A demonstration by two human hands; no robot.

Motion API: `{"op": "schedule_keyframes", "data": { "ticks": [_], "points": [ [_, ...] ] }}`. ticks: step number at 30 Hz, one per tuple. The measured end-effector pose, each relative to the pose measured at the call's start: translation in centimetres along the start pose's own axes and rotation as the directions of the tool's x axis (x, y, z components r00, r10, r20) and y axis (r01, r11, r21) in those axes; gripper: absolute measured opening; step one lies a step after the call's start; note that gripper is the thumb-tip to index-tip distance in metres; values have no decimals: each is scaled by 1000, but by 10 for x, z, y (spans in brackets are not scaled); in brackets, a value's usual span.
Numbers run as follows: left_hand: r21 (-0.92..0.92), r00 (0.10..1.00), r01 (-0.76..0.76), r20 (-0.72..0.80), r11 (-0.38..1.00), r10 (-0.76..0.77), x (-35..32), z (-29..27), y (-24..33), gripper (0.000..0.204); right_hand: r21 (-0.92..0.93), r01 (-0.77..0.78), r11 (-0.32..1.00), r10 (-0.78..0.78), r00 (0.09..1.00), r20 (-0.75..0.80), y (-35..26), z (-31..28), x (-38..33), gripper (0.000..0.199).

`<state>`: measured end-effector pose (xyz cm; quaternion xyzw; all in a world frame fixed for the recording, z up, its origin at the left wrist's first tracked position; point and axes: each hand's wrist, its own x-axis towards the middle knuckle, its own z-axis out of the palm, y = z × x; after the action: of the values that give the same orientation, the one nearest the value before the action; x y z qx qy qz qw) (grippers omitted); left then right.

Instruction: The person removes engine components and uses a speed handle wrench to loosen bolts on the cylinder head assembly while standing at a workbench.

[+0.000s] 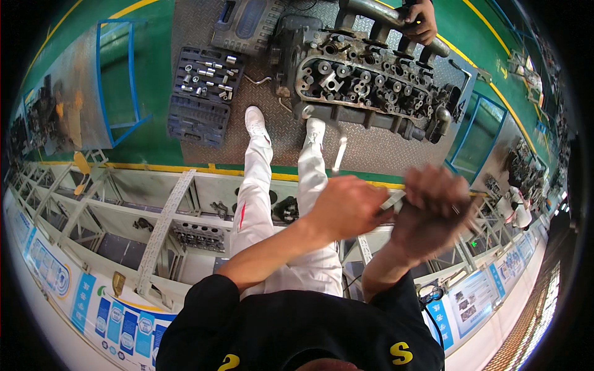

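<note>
My left hand (351, 207) is closed around a shiny metal tool (393, 200), whose kind is unclear; fingers hide most of it. Close beside it, my right hand (430, 216) is raised and smeared by motion, so its grip cannot be made out. Both hands are in front of my body, apart from the engine. Beyond them, the engine's cylinder head (371, 83) lies with valve springs and rockers exposed. A wrench (339, 153) lies near the edge of the metal plate, close to my right shoe.
A socket set case (204, 86) lies open on the checkered metal plate (247, 148), with a grey case (249, 25) behind it. Another person's hand (422, 23) touches the pipe manifold (377, 15). White metal shelving (167, 222) with engine parts stands around my legs.
</note>
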<state>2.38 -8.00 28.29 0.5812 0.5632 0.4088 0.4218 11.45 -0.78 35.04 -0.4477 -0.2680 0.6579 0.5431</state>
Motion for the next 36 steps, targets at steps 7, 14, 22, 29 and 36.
{"op": "schedule_keyframes", "data": {
  "ticks": [7, 14, 22, 29, 36],
  "points": [
    [50, 989, -151, 6, 987, 151, 19, 12, 28, 23, -11, 257, 966, -257, 965, 46, -40, 10, 1, 53],
    [-34, 990, -77, 112, 996, 81, 15, -5, -31, 22, -57, 248, 967, -228, 944, 239, 25, 9, 7, 48],
    [-142, 990, -117, 66, 983, 127, 9, -12, -38, 22, -227, 320, 920, -278, 940, 199, 35, 36, 0, 51],
    [-151, 993, -90, 57, 984, 99, 12, -14, -37, 25, -141, 309, 941, -273, 935, 225, 34, 39, 7, 47],
    [-135, 996, 12, -82, 991, -23, 12, -2, -36, 26, -480, 159, 863, -222, 972, -79, 36, 54, 6, 23]
  ]
}}
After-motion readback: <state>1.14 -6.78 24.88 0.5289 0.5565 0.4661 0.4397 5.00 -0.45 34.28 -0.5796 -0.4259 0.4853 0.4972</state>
